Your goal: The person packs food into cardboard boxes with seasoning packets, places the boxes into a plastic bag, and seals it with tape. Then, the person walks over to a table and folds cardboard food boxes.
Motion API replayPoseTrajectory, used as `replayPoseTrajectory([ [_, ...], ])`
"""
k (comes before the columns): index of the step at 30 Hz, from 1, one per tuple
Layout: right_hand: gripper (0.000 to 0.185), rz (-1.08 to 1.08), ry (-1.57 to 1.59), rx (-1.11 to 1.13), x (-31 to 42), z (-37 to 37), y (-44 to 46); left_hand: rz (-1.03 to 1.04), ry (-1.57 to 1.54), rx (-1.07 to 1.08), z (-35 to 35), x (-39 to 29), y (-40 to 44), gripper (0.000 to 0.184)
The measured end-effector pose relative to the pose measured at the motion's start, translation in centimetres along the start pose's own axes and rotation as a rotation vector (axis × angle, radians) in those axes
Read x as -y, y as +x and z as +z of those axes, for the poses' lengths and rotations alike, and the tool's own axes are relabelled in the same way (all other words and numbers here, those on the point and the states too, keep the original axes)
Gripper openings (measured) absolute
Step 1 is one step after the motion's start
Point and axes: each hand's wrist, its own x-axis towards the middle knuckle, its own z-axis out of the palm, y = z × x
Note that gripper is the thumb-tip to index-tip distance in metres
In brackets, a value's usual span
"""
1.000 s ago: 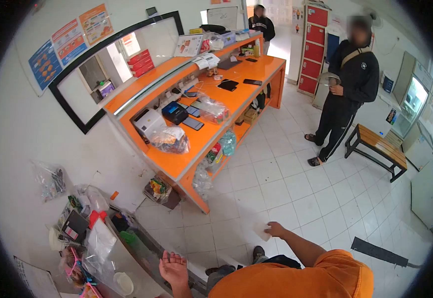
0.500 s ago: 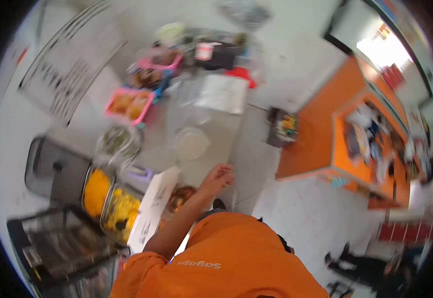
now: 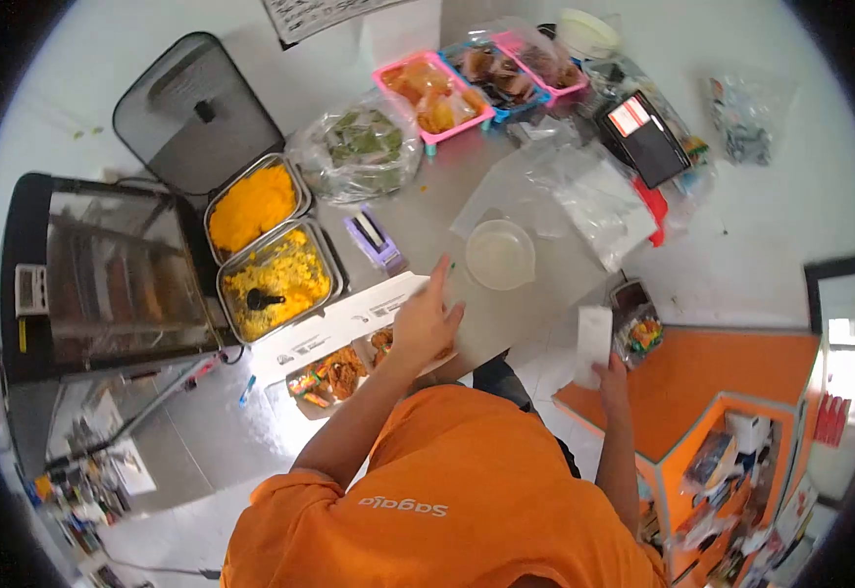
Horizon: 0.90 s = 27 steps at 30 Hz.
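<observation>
My left hand [image 3: 426,318] is over the right end of an open white cardboard food box [image 3: 285,365], its index finger stretched out and thumb apart. Fried chicken pieces [image 3: 341,372] and small sauce packets [image 3: 316,400] lie in the box, whose lid [image 3: 339,323] is raised on the far side. Off to the right, my right hand [image 3: 612,377] grips the lower end of a flat white rectangular piece [image 3: 593,345], perhaps card or paper. A round translucent plastic tub [image 3: 500,255] stands on the table just beyond my left hand.
Metal trays of yellow food [image 3: 276,279] sit at the left beside a glass-fronted cabinet [image 3: 119,269]. A purple tape dispenser [image 3: 374,240], a bag of green leaves [image 3: 364,142], pink and blue baskets [image 3: 432,93], and a black device [image 3: 643,137] stand farther back. An orange counter [image 3: 712,372] is right.
The view has swung round and steadied. My right hand has come into sight with the white piece in it. My left hand is now over the food box.
</observation>
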Motion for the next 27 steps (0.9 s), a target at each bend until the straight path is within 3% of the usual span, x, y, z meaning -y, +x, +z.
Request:
replayPoseTrajectory([
  [3, 0.04, -0.147, -0.24, 0.071, 2.3, 2.7, 10.1, -0.026, 0.098, -0.183, 2.2, 0.6, 1.7, 0.056],
  [5, 0.046, -0.116, 0.018, 0.16, 6.3, 5.9, 14.4, -0.045, 0.165, -0.261, 3.5, 1.1, 2.1, 0.039],
  [8, 0.045, -0.448, -0.252, -0.049, 6.9, 8.8, 19.8, -0.108, 0.166, -0.29, 4.3, 0.0, 2.3, 0.02],
  [11, 0.041, -0.945, -0.72, -0.346, 13.8, 10.6, 17.1, 0.046, 0.198, -0.371, 7.7, 0.7, 0.6, 0.019],
  [15, 0.036, -0.859, -0.41, 0.212, 15.4, 14.5, 13.7, 0.153, 0.17, -0.529, 11.8, 0.4, -3.9, 0.024],
  [17, 0.035, -0.732, -0.325, 0.522, 16.1, 16.1, 11.7, 0.039, -0.146, -0.466, 12.4, 0.4, -6.8, 0.027],
  [18, 0.036, -0.736, -0.303, 0.586, 16.0, 17.1, 10.8, 0.0, -0.31, -0.429, 12.6, 0.2, -8.0, 0.029],
  [21, 0.041, -0.692, -0.279, 0.763, 15.4, 20.1, 9.2, -0.073, -0.275, -0.354, 11.5, 0.1, -12.4, 0.033],
  [24, 0.044, -0.638, -0.197, 0.766, 15.2, 22.4, 7.0, -0.059, -0.377, -0.283, 10.5, 2.1, -15.7, 0.035],
  [25, 0.047, -0.794, -0.293, 0.792, 15.5, 22.8, 6.4, -0.041, -0.433, -0.261, 10.3, 2.8, -16.7, 0.037],
  [27, 0.055, -1.114, -0.486, 0.83, 16.4, 23.6, 5.6, 0.007, -0.265, -0.378, 9.2, 4.5, -18.9, 0.035],
])
